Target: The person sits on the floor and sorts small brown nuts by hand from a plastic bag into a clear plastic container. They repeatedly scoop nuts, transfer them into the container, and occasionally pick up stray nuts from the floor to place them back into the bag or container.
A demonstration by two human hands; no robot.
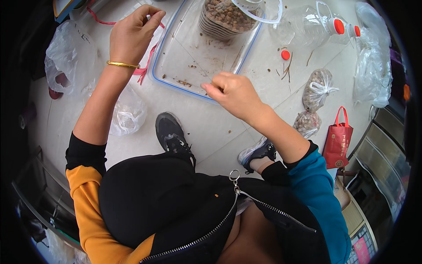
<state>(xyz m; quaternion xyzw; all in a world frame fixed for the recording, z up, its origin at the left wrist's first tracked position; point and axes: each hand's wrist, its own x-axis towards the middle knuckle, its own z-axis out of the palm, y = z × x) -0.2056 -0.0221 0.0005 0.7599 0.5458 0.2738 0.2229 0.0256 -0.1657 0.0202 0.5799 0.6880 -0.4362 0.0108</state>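
Observation:
My left hand (pixel 133 31), with a gold bangle at the wrist, is raised at the upper left, its fingers curled and thumb against the index finger. A red plastic ribbon (pixel 145 70) passes behind it; whether the fingers hold anything is hidden. Loosely closed, my right hand (pixel 235 95) is over the near right corner of a clear plastic lid or tray (pixel 184 87) with a blue rim, and nothing shows in it. On that tray stands a ribbed clear plastic jug (pixel 219 24) of brown dried pieces with a white handle. Brown crumbs lie scattered around it.
Empty clear jugs (pixel 305 28) with red caps lie at the upper right, near a loose red cap (pixel 285 54) and twigs. Tied bags of dried pieces (pixel 317 89) and a red bag (pixel 338 145) are at the right. Plastic bags (pixel 127 114) lie left, beside my shoes (pixel 169 130).

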